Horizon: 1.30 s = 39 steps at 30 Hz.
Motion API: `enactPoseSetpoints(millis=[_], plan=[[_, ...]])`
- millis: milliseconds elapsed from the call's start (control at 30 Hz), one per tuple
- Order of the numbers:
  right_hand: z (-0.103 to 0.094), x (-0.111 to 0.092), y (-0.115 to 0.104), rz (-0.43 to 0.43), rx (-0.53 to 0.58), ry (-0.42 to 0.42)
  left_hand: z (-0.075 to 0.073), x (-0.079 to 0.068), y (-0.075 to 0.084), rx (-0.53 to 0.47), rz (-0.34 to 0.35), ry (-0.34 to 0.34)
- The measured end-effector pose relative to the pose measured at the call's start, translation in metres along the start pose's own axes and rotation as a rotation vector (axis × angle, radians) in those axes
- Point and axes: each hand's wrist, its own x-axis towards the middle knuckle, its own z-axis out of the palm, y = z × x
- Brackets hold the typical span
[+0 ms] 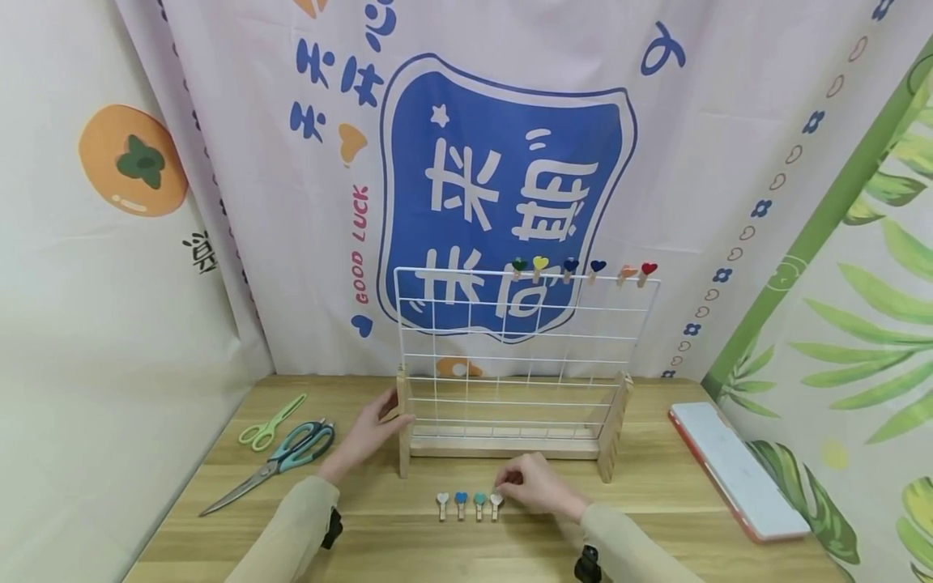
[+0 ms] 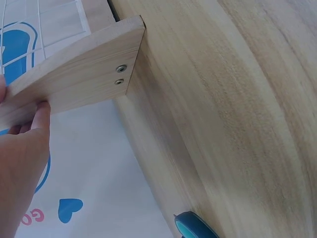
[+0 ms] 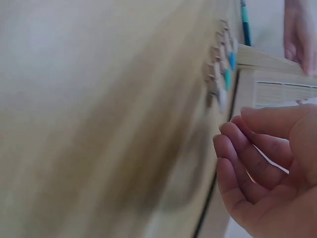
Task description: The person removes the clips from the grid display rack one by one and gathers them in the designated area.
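Observation:
A white wire grid rack (image 1: 508,334) stands upright on wooden feet. My left hand (image 1: 370,429) holds the rack's left wooden side post (image 2: 84,69), its thumb and fingers on opposite sides. In front of the rack, several small wooden clothespins with heart tops lie in a row: a white-heart clothespin (image 1: 442,504), a blue one (image 1: 462,504), a teal one (image 1: 479,504) and another white one (image 1: 496,505). Close beside that last clothespin is my right hand (image 1: 535,483). Its fingers are loosely bent, and nothing shows between them in the right wrist view (image 3: 267,158).
Along the rack's top wire, to the right, several heart clothespins are clipped, among them a yellow one (image 1: 540,264) and a red one (image 1: 648,270). Green scissors (image 1: 271,424) and larger teal-handled scissors (image 1: 280,460) lie left. A flat white-and-red case (image 1: 739,474) lies right.

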Motion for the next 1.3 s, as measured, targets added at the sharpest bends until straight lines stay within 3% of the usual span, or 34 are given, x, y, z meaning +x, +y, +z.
enactPoseSetpoints(millis=[167,367,667,867,1067,1300], plan=[[-0.022,0.002,-0.013,-0.049,-0.094,0.047,0.000,0.001,-0.002,-0.010,-0.008,-0.003],[-0.071,0.012,-0.049,-0.125,-0.114,0.126,0.001,0.001,-0.005,-0.002,-0.011,0.007],[-0.171,0.026,-0.130,-0.400,-0.266,0.460,0.002,0.002,-0.006,0.011,-0.009,0.015],[-0.222,0.032,-0.171,-0.485,-0.349,0.617,0.003,0.002,-0.004,0.015,-0.013,0.011],[-0.251,0.046,-0.184,-0.482,-0.402,0.623,0.003,0.003,-0.005,0.015,0.003,0.004],[-0.261,0.065,-0.180,-0.399,-0.462,0.500,0.003,0.004,-0.006,-0.001,-0.007,0.009]])
